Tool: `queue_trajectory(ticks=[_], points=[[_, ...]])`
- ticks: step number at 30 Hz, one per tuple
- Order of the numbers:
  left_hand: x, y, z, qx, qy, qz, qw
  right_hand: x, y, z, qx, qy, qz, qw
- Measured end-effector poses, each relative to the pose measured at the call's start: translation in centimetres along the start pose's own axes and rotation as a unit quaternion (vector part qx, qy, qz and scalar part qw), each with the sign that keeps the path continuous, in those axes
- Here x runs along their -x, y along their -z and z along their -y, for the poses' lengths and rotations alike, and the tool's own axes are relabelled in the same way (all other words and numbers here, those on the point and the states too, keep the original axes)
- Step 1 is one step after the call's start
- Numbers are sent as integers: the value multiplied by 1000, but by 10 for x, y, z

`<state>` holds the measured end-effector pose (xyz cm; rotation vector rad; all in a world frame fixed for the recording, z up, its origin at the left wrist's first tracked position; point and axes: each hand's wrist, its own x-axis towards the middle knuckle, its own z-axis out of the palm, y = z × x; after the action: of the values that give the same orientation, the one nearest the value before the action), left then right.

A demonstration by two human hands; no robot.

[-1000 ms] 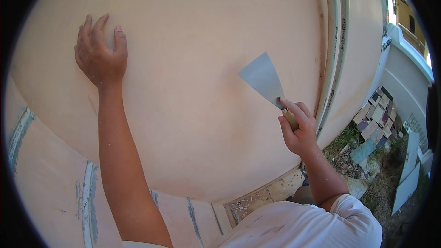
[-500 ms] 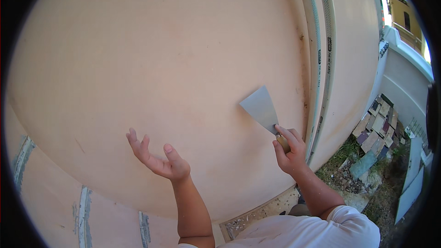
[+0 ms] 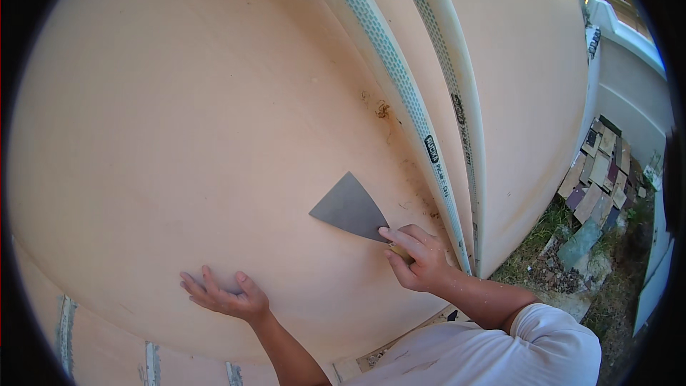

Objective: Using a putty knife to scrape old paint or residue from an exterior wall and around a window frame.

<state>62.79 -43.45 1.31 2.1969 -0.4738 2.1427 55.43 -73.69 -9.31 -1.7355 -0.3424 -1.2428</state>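
My right hand (image 3: 420, 257) is closed round the short handle of a putty knife (image 3: 350, 207), its index finger laid along the base of the blade. The wide grey metal blade points up and left over a peach-coloured wall (image 3: 179, 129); whether its edge touches the plaster I cannot tell. My left hand (image 3: 227, 297), empty with fingers spread and palm turned up, is lower left in front of the same wall. Brown stains and wispy debris (image 3: 384, 109) mark the wall beside the nearer pipe, above my right hand.
Two pale pipes, the nearer one (image 3: 400, 75) and the farther one (image 3: 457, 93), run up the wall right of the blade. A pile of broken tiles (image 3: 600, 171) lies on grassy ground beside a white boundary wall (image 3: 629, 86). Grey-patched strips (image 3: 152, 363) mark the lower left wall.
The view has shifted, bringing the pipes nearer the middle. Both hands appear lower and further left, with the putty knife still in the right one and its blade tilted more to the left.
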Motion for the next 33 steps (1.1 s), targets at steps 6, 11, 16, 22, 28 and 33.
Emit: queue_trajectory(ticks=[6,11,16,22,28,33], points=[[-4,-7,-1,42,-14,-16,999,-27,12,4,-47,-29,-55,997],[-2,-5,2,43,-24,-11,999,-8,4,-5,-72,-63,-85,992],[0,-3,2,56,-7,-3,998,-29,10,-3,-72,-44,-92,992],[-1,-4,1,68,-17,0,998,-1,9,-7,-49,-67,-83,993],[-1,-7,2,58,-9,-8,998,-6,12,-6,-1,-67,-61,996],[-1,-5,4,30,-16,-17,999,-8,18,4,111,-88,-23,990]])
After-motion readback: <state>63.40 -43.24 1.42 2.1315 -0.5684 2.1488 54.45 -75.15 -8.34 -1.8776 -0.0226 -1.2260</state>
